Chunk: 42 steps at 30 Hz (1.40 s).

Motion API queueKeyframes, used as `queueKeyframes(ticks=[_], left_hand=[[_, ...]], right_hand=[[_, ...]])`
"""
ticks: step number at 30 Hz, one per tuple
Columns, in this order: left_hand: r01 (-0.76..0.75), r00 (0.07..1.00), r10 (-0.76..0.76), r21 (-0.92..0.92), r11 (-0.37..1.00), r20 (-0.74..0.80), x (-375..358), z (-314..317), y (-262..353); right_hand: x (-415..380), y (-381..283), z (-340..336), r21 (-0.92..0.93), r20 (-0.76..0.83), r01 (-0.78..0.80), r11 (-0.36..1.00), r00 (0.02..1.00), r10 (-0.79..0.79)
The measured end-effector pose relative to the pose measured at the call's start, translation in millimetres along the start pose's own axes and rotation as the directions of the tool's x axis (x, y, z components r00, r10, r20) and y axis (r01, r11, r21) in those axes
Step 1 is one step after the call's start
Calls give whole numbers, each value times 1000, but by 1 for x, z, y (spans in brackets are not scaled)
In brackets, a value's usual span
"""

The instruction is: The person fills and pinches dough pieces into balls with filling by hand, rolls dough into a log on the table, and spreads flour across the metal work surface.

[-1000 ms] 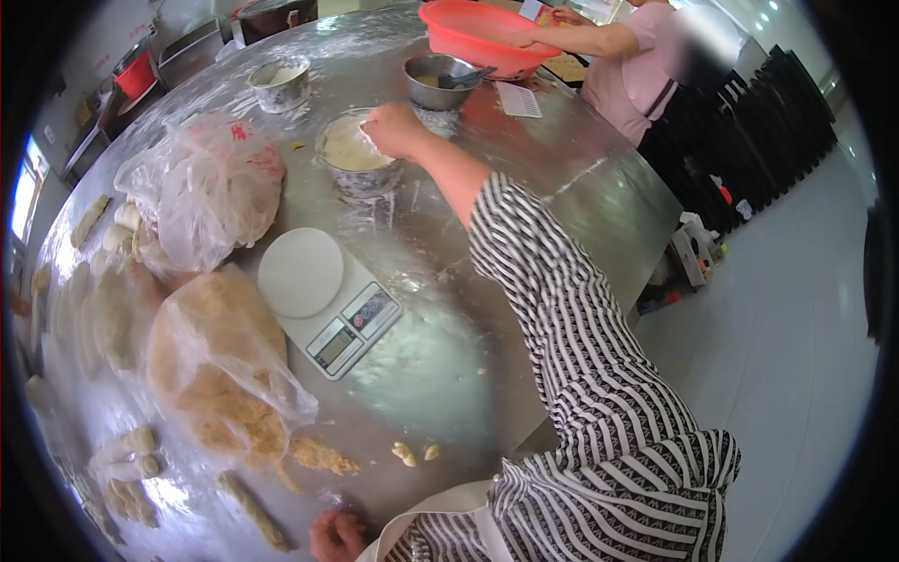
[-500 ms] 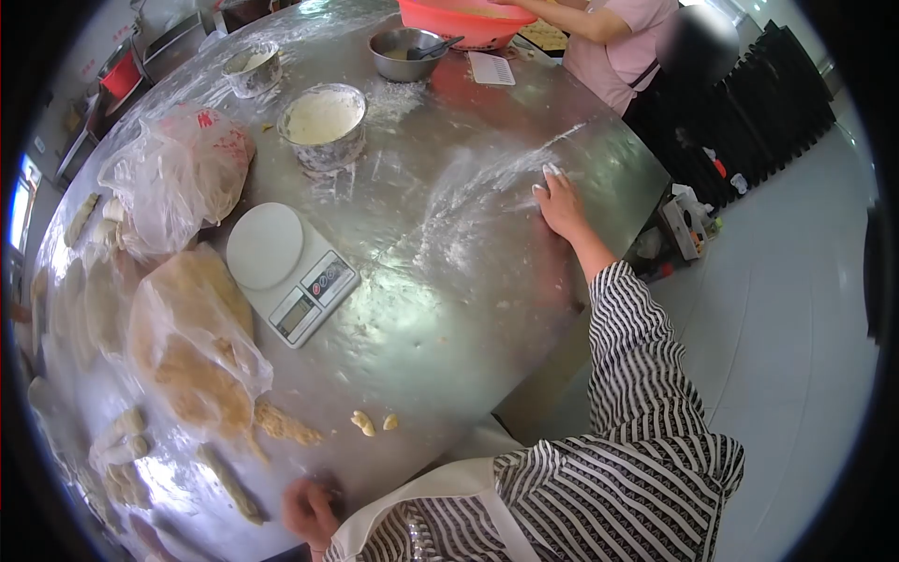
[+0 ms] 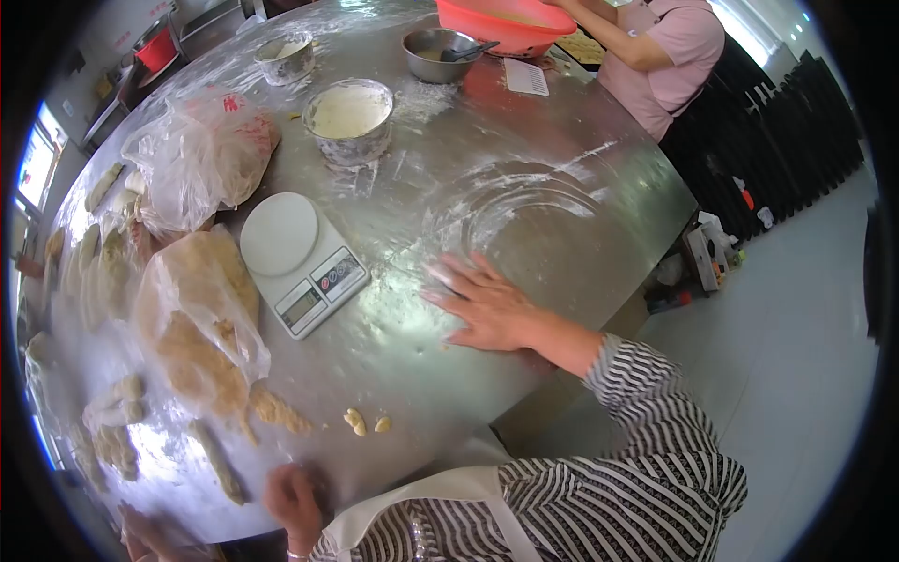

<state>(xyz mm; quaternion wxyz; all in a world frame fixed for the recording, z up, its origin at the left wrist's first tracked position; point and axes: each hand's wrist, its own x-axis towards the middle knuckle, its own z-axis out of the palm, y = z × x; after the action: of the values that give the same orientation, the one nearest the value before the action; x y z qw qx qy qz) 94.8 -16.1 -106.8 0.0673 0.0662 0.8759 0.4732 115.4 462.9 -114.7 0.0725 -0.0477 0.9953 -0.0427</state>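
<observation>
Two hands: right hand (image 3: pixel 487 304) lies flat, fingers spread wide, holding nothing; left hand (image 3: pixel 292 501) rests at the near edge, its grip impossible to tell.
Right hand direction: fingers point left toward the scale (image 3: pixel 302 262), long axis running left to right across the surface (image 3: pixel 562 244).
Flour: a white smear (image 3: pixel 524 192) curves just beyond the right hand.
Scale: white, just left of the fingertips, apart from them.
Bagged dough (image 3: pixel 192 323): left of the scale.
Flour bowl (image 3: pixel 349 117): beyond the scale.
Dough bits (image 3: pixel 365 421): between both hands.
Co-worker: at the far edge, by a red basin (image 3: pixel 506 23).
</observation>
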Motion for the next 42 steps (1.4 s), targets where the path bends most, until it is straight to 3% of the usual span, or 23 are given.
queueKeyframes(ticks=[1, 3, 4, 7, 9, 11, 15, 17, 19, 21, 23, 26, 27, 29, 32, 35, 36, 38, 39, 42], left_hand=[[-40, 999, 40, 25, 999, -16, 2, 2, -2], [-123, 991, 126, 72, 990, -40, 1, 2, -16], [-301, 953, 301, 129, 945, 15, 4, -2, -39], [-116, 993, 113, 111, 987, 34, 2, -4, -13], [-112, 993, 108, 144, 983, 36, 0, -4, -13], [-134, 991, 129, 169, 976, 42, 3, -4, -9], [-125, 992, 121, 160, 979, 34, 3, -1, -2], [-95, 995, 93, 134, 986, 21, 2, -3, 2], [-83, 997, 81, 98, 992, 18, 2, -1, 8], [-75, 997, 74, 86, 993, 20, 2, -1, 8], [-64, 998, 63, 94, 994, 14, 1, -1, 8], [-196, 981, 196, 33, 980, -10, 3, 3, 5], [-227, 973, 228, 23, 974, -23, 2, 3, 3], [-169, 985, 171, 63, 984, -20, 1, -1, -7], [-151, 988, 151, 16, 988, 1, -1, -8, -14], [-175, 984, 174, -26, 984, -27, 2, -1, -15], [-170, 985, 168, -68, 983, -30, 3, 0, -17], [-160, 987, 158, -138, 977, -29, 3, 0, -16], [-152, 988, 150, -161, 975, -27, 3, 0, -16], [-161, 987, 162, -238, 958, -14, 5, 3, -22]], right_hand=[[-15, 13, -3, 6, 51, 5, 1000, 999, -5], [-24, 74, 2, -142, -37, -329, 934, 944, 327], [-20, 110, 6, -125, -102, -468, 875, 883, 458], [22, 223, 19, 34, -239, -701, 712, 686, 687], [73, 242, -2, 131, -217, -775, 619, 587, 780], [129, 229, -14, 103, -159, -783, 614, 596, 787], [182, 136, -5, -100, -146, -375, 922, 922, 359], [144, 81, 0, -182, -127, -152, 971, 983, 130], [74, 41, 6, -123, -140, 29, 992, 989, -46], [11, 26, -8, 78, 5, 68, 995, 998, -69], [-21, 48, -27, -83, 154, -123, 989, 979, 135], [-58, 147, 24, -65, -177, -559, 827, 822, 542], [-59, 172, 28, 1, -231, -651, 759, 738, 634], [-44, 192, 30, 69, -194, -761, 646, 625, 756], [-11, 127, 20, 39, -214, -622, 782, 759, 614], [0, 31, 22, -175, -113, -267, 948, 962, 250], [-6, 2, 17, -166, -99, -137, 977, 988, 122], [-16, -16, 25, -142, -227, -37, 989, 974, 4], [-20, -20, 27, -134, -287, 5, 991, 957, -43], [-12, -2, 4, 211, -233, -56, 976, 967, 106]])
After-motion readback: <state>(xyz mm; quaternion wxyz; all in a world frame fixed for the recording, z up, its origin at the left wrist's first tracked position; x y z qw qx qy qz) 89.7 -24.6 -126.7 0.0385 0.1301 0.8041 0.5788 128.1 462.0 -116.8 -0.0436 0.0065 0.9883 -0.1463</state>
